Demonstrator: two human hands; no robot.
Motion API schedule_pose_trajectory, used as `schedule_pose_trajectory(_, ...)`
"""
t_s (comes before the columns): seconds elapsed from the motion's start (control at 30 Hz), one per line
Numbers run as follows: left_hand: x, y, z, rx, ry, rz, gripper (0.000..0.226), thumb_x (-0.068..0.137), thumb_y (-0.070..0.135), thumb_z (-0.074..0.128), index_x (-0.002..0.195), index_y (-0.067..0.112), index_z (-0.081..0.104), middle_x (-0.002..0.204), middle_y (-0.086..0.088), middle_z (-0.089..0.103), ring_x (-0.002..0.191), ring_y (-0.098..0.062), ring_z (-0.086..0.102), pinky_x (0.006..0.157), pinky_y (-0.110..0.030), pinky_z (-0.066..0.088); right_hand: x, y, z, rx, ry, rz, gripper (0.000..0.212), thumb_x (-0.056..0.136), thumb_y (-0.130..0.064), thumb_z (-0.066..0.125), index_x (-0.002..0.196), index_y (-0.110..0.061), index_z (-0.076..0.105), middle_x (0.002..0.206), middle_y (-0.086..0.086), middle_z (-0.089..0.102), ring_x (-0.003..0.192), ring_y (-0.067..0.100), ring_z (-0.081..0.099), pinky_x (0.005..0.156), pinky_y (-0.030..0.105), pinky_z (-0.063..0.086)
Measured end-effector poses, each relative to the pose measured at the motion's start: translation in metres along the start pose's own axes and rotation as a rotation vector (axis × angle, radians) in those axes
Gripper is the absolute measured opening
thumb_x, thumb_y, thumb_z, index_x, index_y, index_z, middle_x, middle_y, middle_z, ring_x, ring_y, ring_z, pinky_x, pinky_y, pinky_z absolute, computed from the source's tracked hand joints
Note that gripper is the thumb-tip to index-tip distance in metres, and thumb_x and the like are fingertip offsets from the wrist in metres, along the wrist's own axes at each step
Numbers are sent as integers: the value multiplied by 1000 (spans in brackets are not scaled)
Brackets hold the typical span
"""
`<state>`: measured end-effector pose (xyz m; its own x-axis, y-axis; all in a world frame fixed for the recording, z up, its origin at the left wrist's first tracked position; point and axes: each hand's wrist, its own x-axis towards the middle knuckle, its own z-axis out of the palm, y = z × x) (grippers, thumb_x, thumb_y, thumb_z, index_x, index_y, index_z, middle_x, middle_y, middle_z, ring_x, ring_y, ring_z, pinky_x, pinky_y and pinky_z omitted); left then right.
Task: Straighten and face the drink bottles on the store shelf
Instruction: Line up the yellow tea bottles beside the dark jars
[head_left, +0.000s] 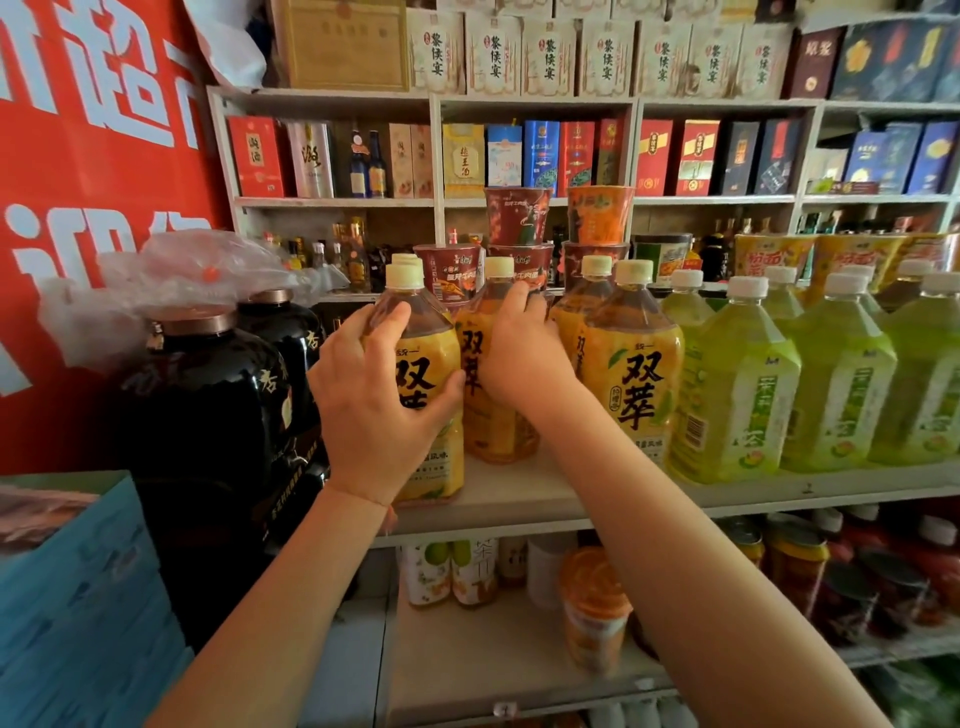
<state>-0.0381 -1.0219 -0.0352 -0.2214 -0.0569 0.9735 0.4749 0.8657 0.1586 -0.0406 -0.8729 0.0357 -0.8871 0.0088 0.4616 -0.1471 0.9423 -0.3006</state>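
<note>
Orange tea bottles with cream caps stand on the white shelf (519, 499). My left hand (374, 395) grips the front-left orange bottle (431, 364), its label facing me near the shelf's front edge. My right hand (519, 353) grips the second orange bottle (493, 415), which stands further back with its label turned to the left. A third orange bottle (636, 374) stands to the right, label facing forward, with another behind it. Green tea bottles (743, 384) fill the row further right.
Two large black jars (218, 395) under a plastic sheet stand left of the bottles. Stacked instant-noodle cups (517, 228) sit behind them. Boxed liquor fills the back shelves. A blue carton (78, 597) is at lower left. The lower shelf holds drinks and jars.
</note>
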Motion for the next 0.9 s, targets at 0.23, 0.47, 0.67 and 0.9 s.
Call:
schedule_pose_trajectory(0.23,0,-1,-1,-3,1,13,71,86,58,64,139,16,43,136,-19,55,123,-38,53,100,-49,40,-1,-6,14,-185,249,-50,69,101,-17,50,155,0,10,158,30,19,149,42,15,123,46,20)
schedule_pose_trajectory(0.47,0,0,0,-15,20,15,71,84,55,67,138,16,44,134,-21,55,122,-39,53,100,-50,42,27,-9,32,-246,273,-47,41,107,-40,32,140,-19,44,148,35,34,135,49,36,109,55,35)
schedule_pose_trajectory(0.67,-1,-2,2,-6,30,22,69,86,55,66,138,16,44,134,-21,56,122,-38,54,100,-50,43,35,1,38,-128,394,-78,37,102,-43,42,127,-22,58,131,24,50,120,41,48,95,49,41)
schedule_pose_trajectory(0.9,-1,1,0,-9,15,6,68,87,55,65,139,17,44,135,-20,55,124,-36,53,102,-46,40,45,7,28,43,278,-116,35,95,-42,47,125,-25,55,124,14,49,118,33,44,104,45,32)
